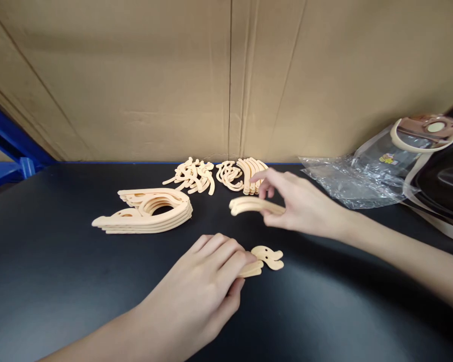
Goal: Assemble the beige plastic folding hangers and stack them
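Holding about 2 curved strips (246, 204) in the right hand (305, 206), near the middle of the black table (60, 301), pinched by the thumb and fingers, with the pointing finger bent and lifted. Looking pale cream, smooth and slim, with round ends, like little bananas. Covering some flat strips (251, 270) with the left hand (213, 279), with fingers curled closely over them; cannot tell how tightly or how many. Can see a wavy piece (272, 259) just past those fingers, flat and curvy, with 2 dark holes. Farther back, can see a neat stack (160, 220) of flat shapes with a round gap, a messy heap (193, 177) of small bendy hooks, and a row (252, 176) of bent sticks near the right hand. Behind, can spot creased brown cardboard (136, 90), and to the right a crinkly, shiny clear bag (355, 186) and a see-through bottle (381, 151)
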Motion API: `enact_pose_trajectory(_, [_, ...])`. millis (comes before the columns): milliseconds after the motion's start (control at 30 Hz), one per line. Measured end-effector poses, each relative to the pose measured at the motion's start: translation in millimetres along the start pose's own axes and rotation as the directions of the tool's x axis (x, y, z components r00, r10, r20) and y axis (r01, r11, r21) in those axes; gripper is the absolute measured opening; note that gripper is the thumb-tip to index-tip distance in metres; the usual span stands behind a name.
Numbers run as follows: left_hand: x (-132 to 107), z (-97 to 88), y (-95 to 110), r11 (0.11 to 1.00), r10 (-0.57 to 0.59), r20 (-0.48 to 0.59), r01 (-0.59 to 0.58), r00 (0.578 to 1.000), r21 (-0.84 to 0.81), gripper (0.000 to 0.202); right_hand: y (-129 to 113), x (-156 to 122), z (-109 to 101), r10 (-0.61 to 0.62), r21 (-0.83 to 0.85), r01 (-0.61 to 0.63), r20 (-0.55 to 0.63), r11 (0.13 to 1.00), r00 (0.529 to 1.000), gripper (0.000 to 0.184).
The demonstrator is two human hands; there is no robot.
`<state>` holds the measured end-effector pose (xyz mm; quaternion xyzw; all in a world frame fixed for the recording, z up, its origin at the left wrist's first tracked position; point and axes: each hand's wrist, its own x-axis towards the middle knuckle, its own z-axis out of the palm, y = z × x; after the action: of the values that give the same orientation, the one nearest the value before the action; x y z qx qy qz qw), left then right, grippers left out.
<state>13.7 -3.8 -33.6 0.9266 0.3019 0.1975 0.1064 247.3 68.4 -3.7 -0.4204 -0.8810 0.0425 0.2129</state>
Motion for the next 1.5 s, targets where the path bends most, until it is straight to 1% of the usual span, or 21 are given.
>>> enact_pose_trajectory(33, [-0.1,0.4,2.6,1.0,0.012,0.007,-0.012,1.0,0.0,0.023,-5.4,-0.7,5.8,-0.048,0.031,0.047,0.028,0.998,0.998,0.048])
enact_pose_trajectory(100, [-0.5,0.9,7.3,0.999,0.041,0.017,-0.041,0.999,-0.001,0.024,-11.6,-0.8,15.5,-0.086,0.091,0.08,0.065,0.993,0.994,0.051])
enact_pose_trajectory(233, [-2.0,-0.1,11.8,0.998,0.068,0.011,-0.067,0.998,-0.015,0.024,-11.7,2.2,24.9,-0.072,0.199,0.047,0.12,0.979,0.99,0.051])
enact_pose_trajectory(367, [-3.6,-1.3,5.0,0.996,0.051,-0.064,-0.056,0.997,-0.072,0.018,-7.6,5.6,27.9,-0.06,0.237,0.024,0.145,0.971,0.988,0.048])
enact_pose_trajectory(433, [-3.4,-2.3,-2.0,0.999,0.034,-0.119,-0.035,0.992,-0.01,0.019,-5.3,6.2,28.7,-0.082,0.234,0.047,0.142,0.971,0.987,0.046])
enact_pose_trajectory(533, [-0.9,-6.1,-13.7,0.983,0.029,-0.187,0.006,0.982,0.185,0.017,-2.1,4.2,25.3,-0.118,0.228,0.096,0.088,0.969,0.989,0.039])
enact_pose_trajectory(600, [1.7,-9.3,-20.3,0.953,0.031,-0.198,0.031,0.98,0.301,0.015,-1.5,-0.5,18.5,-0.123,0.224,0.115,0.022,0.968,0.992,0.031])
enact_pose_trajectory(667, [4.1,-11.3,-25.1,0.929,0.021,-0.185,0.049,0.983,0.366,0.013,-3.7,-8.4,9.3,-0.139,0.213,0.141,-0.027,0.967,0.99,0.02])
enact_pose_trajectory(733, [5.8,-11.3,-28.0,0.921,0.013,-0.171,0.055,0.985,0.387,0.01,-8.9,-18.9,0.7,-0.183,0.204,0.183,-0.023,0.962,0.983,0.01])
enact_pose_trajectory(767, [6.4,-10.6,-28.8,0.92,0.012,-0.17,0.056,0.985,0.388,0.008,-12.4,-24.5,-2.4,-0.21,0.205,0.206,-0.005,0.957,0.978,0.008])
enact_pose_trajectory(833, [7.6,-8.5,-29.5,0.921,0.009,-0.168,0.057,0.986,0.385,0.004,-20.1,-35.0,-5.0,-0.24,0.211,0.227,0.041,0.951,0.97,0.008])
enact_pose_trajectory(933, [9.8,-6.0,-28.9,0.923,0.003,-0.171,0.063,0.985,0.38,0.002,-29.3,-45.7,-0.5,-0.276,0.219,0.252,0.089,0.943,0.957,0.007])
enact_pose_trajectory(1000, [11.2,-5.6,-28.0,0.924,-0.01,-0.167,0.073,0.986,0.376,0.003,-31.5,-49.0,4.9,-0.3,0.216,0.272,0.107,0.938,0.948,0.014])
enact_pose_trajectory(1067, [12.3,-5.7,-27.5,0.922,-0.029,-0.164,0.089,0.986,0.376,0.004,-30.3,-49.7,9.0,-0.305,0.209,0.275,0.126,0.938,0.944,0.021])
enact_pose_trajectory(1200, [13.7,-5.4,-28.8,0.912,-0.046,-0.175,0.113,0.983,0.394,0.007,-23.4,-47.9,10.9,-0.259,0.21,0.222,0.167,0.952,0.951,0.025])
enact_pose_trajectory(1300, [14.6,-5.1,-31.0,0.905,-0.053,-0.182,0.124,0.982,0.406,0.006,-20.1,-46.8,10.5,-0.255,0.236,0.209,0.184,0.949,0.949,0.03])
enact_pose_trajectory(1500, [16.9,-6.6,-32.1,0.902,-0.031,-0.161,0.097,0.987,0.422,0.009,-20.5,-48.0,14.5,-0.267,0.335,0.195,0.184,0.922,0.946,0.023])
